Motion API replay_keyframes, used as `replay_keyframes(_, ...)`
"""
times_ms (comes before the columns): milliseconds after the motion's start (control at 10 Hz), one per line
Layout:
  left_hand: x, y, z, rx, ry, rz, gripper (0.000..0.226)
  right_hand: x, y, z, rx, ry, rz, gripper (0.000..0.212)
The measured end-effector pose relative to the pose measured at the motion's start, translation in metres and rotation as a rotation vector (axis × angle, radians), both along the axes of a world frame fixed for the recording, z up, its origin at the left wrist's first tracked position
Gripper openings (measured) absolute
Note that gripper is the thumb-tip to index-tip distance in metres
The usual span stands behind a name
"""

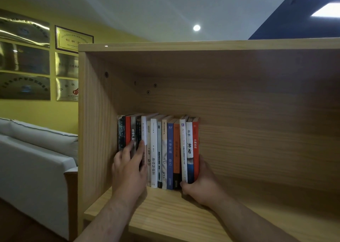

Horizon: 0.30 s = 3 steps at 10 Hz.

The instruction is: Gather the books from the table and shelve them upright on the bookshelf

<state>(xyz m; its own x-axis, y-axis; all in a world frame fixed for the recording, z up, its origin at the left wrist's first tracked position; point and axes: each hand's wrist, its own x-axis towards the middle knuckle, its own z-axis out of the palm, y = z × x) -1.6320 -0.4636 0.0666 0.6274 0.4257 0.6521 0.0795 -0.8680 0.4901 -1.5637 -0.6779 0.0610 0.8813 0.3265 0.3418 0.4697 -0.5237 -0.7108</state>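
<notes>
A row of several books (pixel 163 149) stands upright on the shelf board of a light wooden bookshelf (pixel 257 112), spines facing me. My left hand (pixel 128 166) lies flat against the spines of the leftmost books, fingers pointing up. My right hand (pixel 200 182) cups the right end of the row, thumb on the spines near the bottom, fingers wrapped behind the orange-red book (pixel 196 146). The row stands a little away from the shelf's left wall (pixel 93 131).
A white sofa (pixel 36 158) sits to the left of the bookshelf. Framed gold plaques (pixel 25 57) hang on the yellow wall behind it. The shelf board (pixel 257 214) stretches bare to the right of the books.
</notes>
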Motion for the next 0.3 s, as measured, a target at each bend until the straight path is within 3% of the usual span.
replay_keyframes(300,-0.012,0.000,0.000,-0.062,-0.017,-0.099,0.071,-0.002,-0.005,0.005,0.248,0.058,0.034,0.085)
